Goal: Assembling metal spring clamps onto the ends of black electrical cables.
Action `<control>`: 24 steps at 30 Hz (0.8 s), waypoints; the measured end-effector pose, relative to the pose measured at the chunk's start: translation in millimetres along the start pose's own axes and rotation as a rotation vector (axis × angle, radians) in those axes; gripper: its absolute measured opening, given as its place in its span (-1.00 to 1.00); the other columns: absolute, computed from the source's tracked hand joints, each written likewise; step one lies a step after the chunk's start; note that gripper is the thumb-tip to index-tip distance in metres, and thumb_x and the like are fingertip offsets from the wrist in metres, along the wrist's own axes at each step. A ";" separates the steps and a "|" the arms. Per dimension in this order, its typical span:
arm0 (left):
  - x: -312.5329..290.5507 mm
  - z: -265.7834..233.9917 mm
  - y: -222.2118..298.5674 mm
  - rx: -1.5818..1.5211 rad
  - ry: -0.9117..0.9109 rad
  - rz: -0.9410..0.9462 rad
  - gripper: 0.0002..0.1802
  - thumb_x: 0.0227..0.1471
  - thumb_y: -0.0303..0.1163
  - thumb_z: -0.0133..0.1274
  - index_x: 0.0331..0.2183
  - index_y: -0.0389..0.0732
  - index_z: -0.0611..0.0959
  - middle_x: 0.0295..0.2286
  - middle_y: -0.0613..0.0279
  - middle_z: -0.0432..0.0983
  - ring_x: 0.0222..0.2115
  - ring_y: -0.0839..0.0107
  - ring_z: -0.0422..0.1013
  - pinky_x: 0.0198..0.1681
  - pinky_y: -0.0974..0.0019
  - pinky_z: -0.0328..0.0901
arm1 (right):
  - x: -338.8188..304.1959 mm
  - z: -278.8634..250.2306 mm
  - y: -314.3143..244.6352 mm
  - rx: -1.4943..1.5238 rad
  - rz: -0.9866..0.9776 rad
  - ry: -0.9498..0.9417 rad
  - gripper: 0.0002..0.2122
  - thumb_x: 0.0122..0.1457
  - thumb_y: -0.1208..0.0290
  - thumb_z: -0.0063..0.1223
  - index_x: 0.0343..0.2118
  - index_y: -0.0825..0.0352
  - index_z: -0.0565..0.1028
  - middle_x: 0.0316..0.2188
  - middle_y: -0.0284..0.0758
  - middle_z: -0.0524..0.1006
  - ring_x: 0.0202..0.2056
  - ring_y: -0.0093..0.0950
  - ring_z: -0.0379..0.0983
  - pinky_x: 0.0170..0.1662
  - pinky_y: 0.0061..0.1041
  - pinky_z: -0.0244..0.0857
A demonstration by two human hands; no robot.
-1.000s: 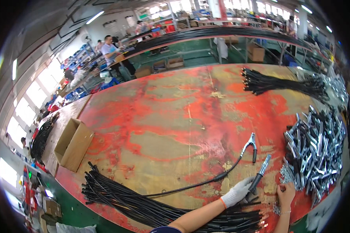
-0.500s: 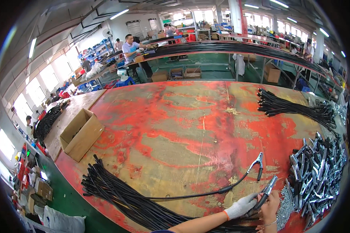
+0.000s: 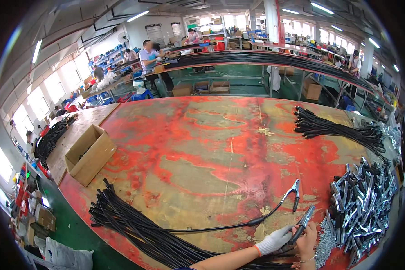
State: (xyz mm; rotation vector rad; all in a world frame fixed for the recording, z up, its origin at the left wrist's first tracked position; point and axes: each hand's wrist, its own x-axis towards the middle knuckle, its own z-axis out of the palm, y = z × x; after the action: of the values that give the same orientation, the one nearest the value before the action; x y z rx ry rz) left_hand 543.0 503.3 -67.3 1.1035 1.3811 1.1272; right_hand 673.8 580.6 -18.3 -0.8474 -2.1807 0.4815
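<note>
Gripping a silver metal clamp with black handles [image 3: 306, 217] at near right in the bare right hand [image 3: 307, 241], against the white-gloved left hand [image 3: 273, 241] of unclear grip, beside a thick black cable bundle [image 3: 141, 227] without clamps on its left ends, then one thin black cable [image 3: 255, 221] already ending in a second silver clamp [image 3: 291, 190], with a large heap of silver clamps [image 3: 362, 207] left over at right.

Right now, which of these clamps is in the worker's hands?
The clamp held between the gloved left hand and bare right hand. All others lie apart: one clamp joined to a cable, the rest in a pile at right.
</note>
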 end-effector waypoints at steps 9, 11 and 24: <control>2.5 -2.2 6.8 -0.061 -0.047 -0.105 -0.59 0.25 -0.20 -0.15 0.02 -0.25 0.44 -0.26 -0.04 0.51 -0.24 0.22 0.46 -0.14 0.24 0.31 | -0.6 0.3 0.4 0.100 0.077 0.006 -0.82 -0.17 0.52 0.33 -0.45 0.32 0.58 -0.42 -0.27 0.47 -0.34 -0.33 0.44 -0.29 -0.42 0.34; 2.8 0.3 2.0 -0.059 -0.043 -0.105 -0.59 0.24 -0.21 -0.15 0.02 -0.25 0.44 -0.25 -0.04 0.51 -0.23 0.20 0.47 -0.14 0.24 0.30 | -2.2 4.6 2.4 0.088 0.023 0.042 -0.82 -0.17 0.52 0.33 -0.45 0.32 0.57 -0.42 -0.28 0.47 -0.33 -0.32 0.44 -0.28 -0.42 0.34; -0.9 -3.4 11.8 0.168 0.227 0.280 -0.66 0.19 -0.25 -0.09 -0.04 -0.13 0.52 -0.29 -0.12 0.54 -0.24 -0.07 0.50 -0.23 0.11 0.40 | 0.3 -0.6 9.0 -0.102 -0.046 0.106 -0.79 -0.17 0.49 0.35 -0.48 0.34 0.50 -0.47 -0.24 0.45 -0.39 -0.26 0.42 -0.32 -0.38 0.34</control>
State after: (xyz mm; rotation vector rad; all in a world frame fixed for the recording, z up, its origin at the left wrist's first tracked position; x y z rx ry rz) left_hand 540.4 504.0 -55.3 1.3536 1.5535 1.3913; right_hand 677.9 587.3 -22.8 -0.8559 -2.1363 0.2985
